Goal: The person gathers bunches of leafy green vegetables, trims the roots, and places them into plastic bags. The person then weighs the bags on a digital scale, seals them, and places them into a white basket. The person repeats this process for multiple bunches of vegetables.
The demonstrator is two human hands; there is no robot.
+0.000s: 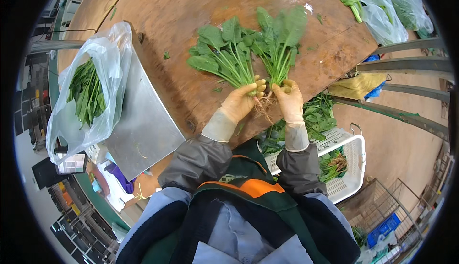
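My left hand (241,101), in a pale rubber glove, grips a bunch of spinach-like leafy greens (229,54) near the root end. Its leaves fan out up and to the left over the wooden table (168,95). In my right hand (289,100), gloved the same way, is a second bunch of greens (281,45), pinched at the stem base. That bunch's leaf tips look blurred. Between the two hands hang thin brownish roots (264,106), tangled together; which bunch each root belongs to cannot be made out.
A clear plastic bag (114,45) of greens lies on a metal plate (143,135) at left. White plastic crates (353,171) with more greens stand below the table's right edge. Bagged greens (380,16) lie at upper right. Metal rails (405,65) and a yellow sack (358,86) are beside the table.
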